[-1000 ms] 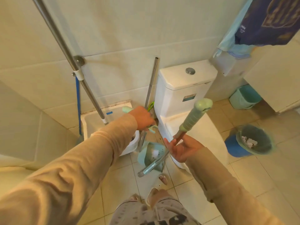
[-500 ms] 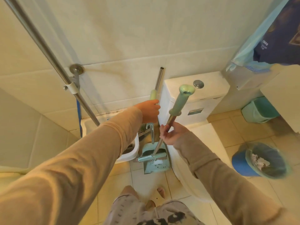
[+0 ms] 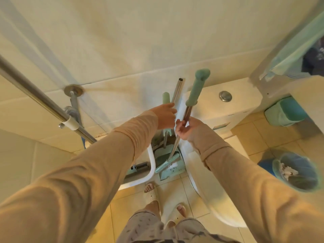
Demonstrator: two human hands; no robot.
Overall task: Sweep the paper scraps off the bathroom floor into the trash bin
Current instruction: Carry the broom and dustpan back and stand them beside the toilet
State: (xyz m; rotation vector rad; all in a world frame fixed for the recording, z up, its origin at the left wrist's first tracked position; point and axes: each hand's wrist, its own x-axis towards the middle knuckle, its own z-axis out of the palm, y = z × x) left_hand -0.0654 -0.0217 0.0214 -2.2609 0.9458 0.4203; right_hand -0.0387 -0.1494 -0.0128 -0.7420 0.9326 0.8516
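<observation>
Two hands work side by side in front of the wall, almost touching. The left hand (image 3: pixel 165 116) has its fingers curled round the upright handle of the dustpan (image 3: pixel 161 153); the pale green handle tip projects from the fist at 12 o'clock, and the pan stands on the floor at 6 o'clock of that hand. The right hand (image 3: pixel 188 128) grips the metal shaft of the broom (image 3: pixel 197 90) just below its green grip. The grip rises at 12 to 1 o'clock of the hand, and the broom head (image 3: pixel 166 164) lies at 7 o'clock, resting across the dustpan mouth.

A bare steel tube (image 3: pixel 178 90) leans on the wall between the two handles; contact with either hand cannot be determined.

The trash bin (image 3: pixel 313 178), fitted with a blue liner, stands on the floor at 4 o'clock of the right hand, well apart from it. White paper scraps (image 3: pixel 287 171) lie inside the bin.

The toilet tank (image 3: pixel 236 106) is directly behind the right hand. A second green bin (image 3: pixel 287 111) stands at 3 o'clock of the right hand, beyond the tank.
</observation>
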